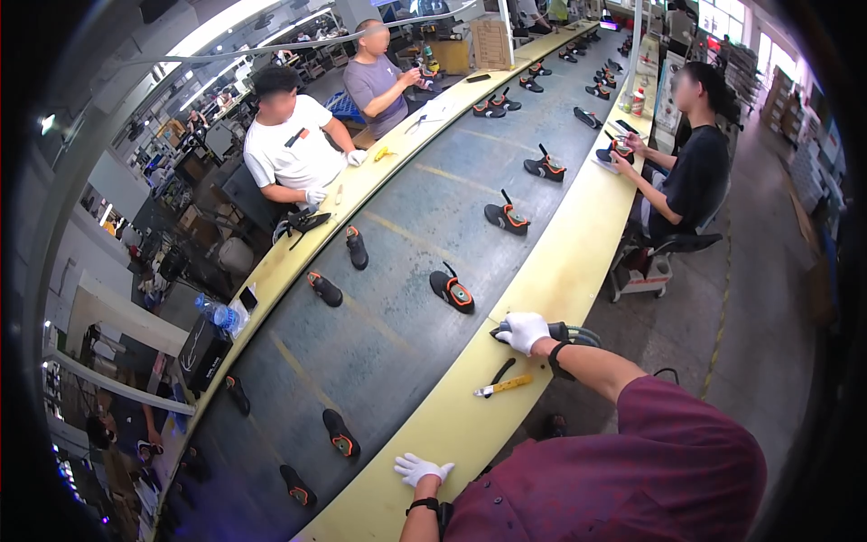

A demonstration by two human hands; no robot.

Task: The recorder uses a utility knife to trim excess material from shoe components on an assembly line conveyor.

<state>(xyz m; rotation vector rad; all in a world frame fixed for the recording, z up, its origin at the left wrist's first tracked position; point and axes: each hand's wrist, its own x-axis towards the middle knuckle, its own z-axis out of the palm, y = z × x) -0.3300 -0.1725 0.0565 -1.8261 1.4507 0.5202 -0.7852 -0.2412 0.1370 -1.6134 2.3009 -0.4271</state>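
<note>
My left hand [422, 469], in a white glove, lies on the near yellow ledge with its fingers spread and holds nothing. Farther right along that ledge, my gloved right hand [526, 334] is closed around a dark hand tool [559, 333] with a hose or cable at its rear; its exact kind is hidden by the glove. Between my hands lie a yellow-handled cutter [512, 385] and a curved black strip [498, 372]. The nearest shoe to my right hand is a black one with orange trim [452, 291] on the belt; another such shoe [340, 434] lies beyond my left hand.
A grey conveyor belt [406, 339] carries several black shoes between yellow ledges [551, 280]. Across it sit two people [293, 149], with water bottles [217, 313] farther left. On my side, a person in black [700, 167] works on a shoe [617, 152].
</note>
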